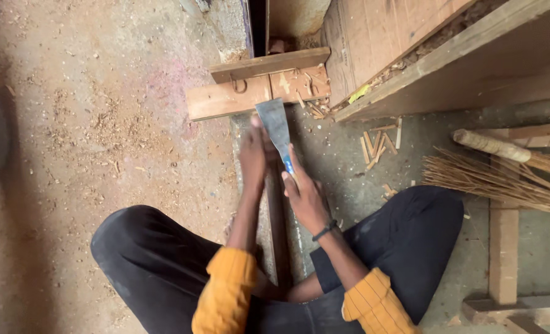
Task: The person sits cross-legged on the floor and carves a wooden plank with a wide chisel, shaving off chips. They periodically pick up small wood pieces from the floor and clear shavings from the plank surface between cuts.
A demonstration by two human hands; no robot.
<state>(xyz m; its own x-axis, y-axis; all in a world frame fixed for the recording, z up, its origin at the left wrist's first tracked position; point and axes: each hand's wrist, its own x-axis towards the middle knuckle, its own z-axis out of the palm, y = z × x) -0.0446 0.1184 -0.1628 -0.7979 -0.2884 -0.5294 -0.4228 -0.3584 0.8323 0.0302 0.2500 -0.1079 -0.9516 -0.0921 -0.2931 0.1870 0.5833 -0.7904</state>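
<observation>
Right hand (pixel 305 196) wrapped around the blue handle of a broad flat grey metal blade (pixel 275 125), fingers closed on it, blade pointing away from the body and tilted. Left hand (pixel 253 154) just beside that blade on its left, fingers stretched forward and pressed down on the top end of a long dark narrow wooden strip (pixel 279 229) (grip not closed round it, as far as can be seen). Strip running from under the hands back toward the lap, between two knees in black trousers; orange sleeve cuffs at both wrists, a dark band on the right one. Blade tip just short of a stepped light-brown wooden block (pixel 259 83) lying on the dusty concrete floor (pixel 102 124). Right of the block, a slanted timber beam (pixel 448 62) with shavings beneath. Further right of the block, small pale wood offcuts (pixel 379 143) scattered, then a straw broom (pixel 504 176) resting across a plank frame.
</observation>
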